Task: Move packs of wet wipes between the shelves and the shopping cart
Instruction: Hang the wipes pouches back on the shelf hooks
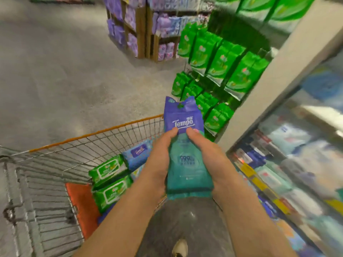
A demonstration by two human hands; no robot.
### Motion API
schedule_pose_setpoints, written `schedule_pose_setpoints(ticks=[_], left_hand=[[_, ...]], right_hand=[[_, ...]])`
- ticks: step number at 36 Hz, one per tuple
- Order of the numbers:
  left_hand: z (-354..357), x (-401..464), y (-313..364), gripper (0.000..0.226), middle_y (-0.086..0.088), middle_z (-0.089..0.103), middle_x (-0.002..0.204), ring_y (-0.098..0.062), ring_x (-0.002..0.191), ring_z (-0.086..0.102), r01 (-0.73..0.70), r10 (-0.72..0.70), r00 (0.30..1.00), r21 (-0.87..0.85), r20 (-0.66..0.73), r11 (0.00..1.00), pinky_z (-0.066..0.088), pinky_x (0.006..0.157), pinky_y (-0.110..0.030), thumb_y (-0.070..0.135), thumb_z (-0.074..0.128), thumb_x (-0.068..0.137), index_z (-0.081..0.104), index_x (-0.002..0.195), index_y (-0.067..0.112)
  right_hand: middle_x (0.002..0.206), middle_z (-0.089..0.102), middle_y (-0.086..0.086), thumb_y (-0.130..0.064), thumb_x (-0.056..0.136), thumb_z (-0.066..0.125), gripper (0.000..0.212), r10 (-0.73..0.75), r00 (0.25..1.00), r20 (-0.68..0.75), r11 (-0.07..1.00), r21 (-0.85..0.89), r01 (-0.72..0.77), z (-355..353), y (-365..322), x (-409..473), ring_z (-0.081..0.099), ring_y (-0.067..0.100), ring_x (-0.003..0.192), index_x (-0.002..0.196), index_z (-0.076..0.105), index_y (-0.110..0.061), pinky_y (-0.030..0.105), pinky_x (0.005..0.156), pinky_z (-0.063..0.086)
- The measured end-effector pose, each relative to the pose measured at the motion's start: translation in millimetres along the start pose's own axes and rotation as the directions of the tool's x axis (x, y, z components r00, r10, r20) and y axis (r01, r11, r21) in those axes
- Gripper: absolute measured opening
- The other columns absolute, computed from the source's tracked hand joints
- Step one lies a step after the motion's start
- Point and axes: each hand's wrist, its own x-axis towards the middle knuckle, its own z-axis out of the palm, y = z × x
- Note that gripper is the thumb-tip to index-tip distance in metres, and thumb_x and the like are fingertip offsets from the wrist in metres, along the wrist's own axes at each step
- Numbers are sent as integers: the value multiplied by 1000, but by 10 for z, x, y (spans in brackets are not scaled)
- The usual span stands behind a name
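**Both hands hold a Tempo wipes pack above the cart's edge**

A tall soft plastic pack of wet wipes (186, 151) — purple at the top with white "Tempo" lettering, teal below with "99.9" printed on it — is held upright between both hands in the middle of the view. The left hand (159, 158) grips its left edge, thumb pressed on the front just under the logo; the right hand (207, 156) grips the right edge the same way, its thumb beside the other. The remaining fingers of both hands curl behind the pack and are hidden.

The pack hangs in the air over the right rim of a grey wire shopping cart with an orange top rail (96, 134), between the cart and the shelving on the right. Inside the cart lie two flat green wipes packs with white labels (109, 180), stacked one on the other, and a blue Tempo-marked pack (138, 154) just beyond them, all resting beside an orange plastic flap (79, 203).

To the right stand blurred shelves of pale blue and white packs with yellow price tags (289, 173). Ahead, glossy green hanging bags (219, 65) fill a rack — farther off, a wooden stand holds purple packs (133, 30) on the grey floor (55, 71).
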Motion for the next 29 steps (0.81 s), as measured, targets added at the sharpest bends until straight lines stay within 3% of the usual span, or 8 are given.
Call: schedule_pose_setpoints(ticks=[2, 5, 10, 16, 20, 24, 27, 29], left_hand=[[208, 2, -94, 42, -13, 77, 88, -24, 71, 73, 37, -38, 998, 14, 41, 999, 61, 65, -32, 38, 48, 99, 79, 92, 10], [538, -38, -275, 51, -12, 78, 82, -22, 64, 74, 48, -54, 987, 41, 154, 998, 61, 60, -31, 38, 46, 99, 83, 75, 13], [1173, -176, -613, 45, -13, 78, 84, -23, 66, 75, 39, -66, 967, 113, 247, 993, 62, 58, -30, 35, 49, 99, 82, 78, 13], [1990, -304, -1247, 44, -13, 77, 83, -24, 66, 74, 81, -146, 923, 193, 356, 978, 62, 61, -33, 36, 51, 96, 83, 74, 15], [2510, -348, -1686, 40, -15, 77, 88, -26, 69, 74, 128, -219, 892, 245, 395, 961, 62, 66, -35, 38, 52, 97, 81, 90, 11], [2924, -346, -2060, 38, -16, 78, 99, -26, 78, 76, 138, -281, 867, 344, 411, 929, 62, 73, -35, 38, 54, 96, 76, 108, 9], [3105, -192, -2241, 32, -15, 79, 90, -22, 81, 77, 38, -242, 837, 388, 491, 921, 62, 75, -31, 33, 55, 99, 71, 108, 7], [3164, -149, -2248, 30, -12, 70, 55, -4, 54, 70, 42, -245, 790, 350, 562, 936, 56, 60, -17, 25, 46, 106, 67, 98, 4]], right_hand=[[115, 73, 20, -45, 59, 85, 72, -14, 999, -34, 999, 35, 15, -153, -142, -208, 69, 43, 108, 120, 71, -10, 62, 99, 51], [116, 73, 21, -42, 60, 86, 68, -70, 991, -115, 990, 113, 84, -444, -308, -510, 67, 45, 111, 119, 72, -11, 65, 100, 48], [120, 71, 20, -45, 56, 93, 83, -121, 968, -222, 968, 189, 164, -1053, -497, -991, 68, 43, 109, 127, 66, -10, 62, 99, 51], [117, 72, 21, -37, 72, 80, 51, -208, 923, -323, 922, 249, 295, -1880, -678, -1614, 67, 43, 111, 115, 74, -11, 62, 101, 49], [116, 72, 22, -32, 73, 84, 51, -236, 889, -392, 903, 251, 350, -2415, -802, -2026, 68, 42, 107, 116, 73, -7, 59, 100, 51], [106, 74, 21, -33, 73, 77, 46, -259, 866, -428, 876, 273, 397, -2905, -903, -2384, 71, 35, 87, 109, 74, -5, 46, 82, 59], [118, 71, 23, -35, 72, 83, 56, -268, 871, -411, 867, 292, 404, -3242, -947, -2522, 70, 38, 102, 120, 71, -7, 54, 94, 55], [127, 67, 22, -38, 72, 83, 66, -288, 876, -387, 849, 320, 421, -3436, -978, -2577, 65, 39, 112, 128, 67, -8, 54, 101, 50]])
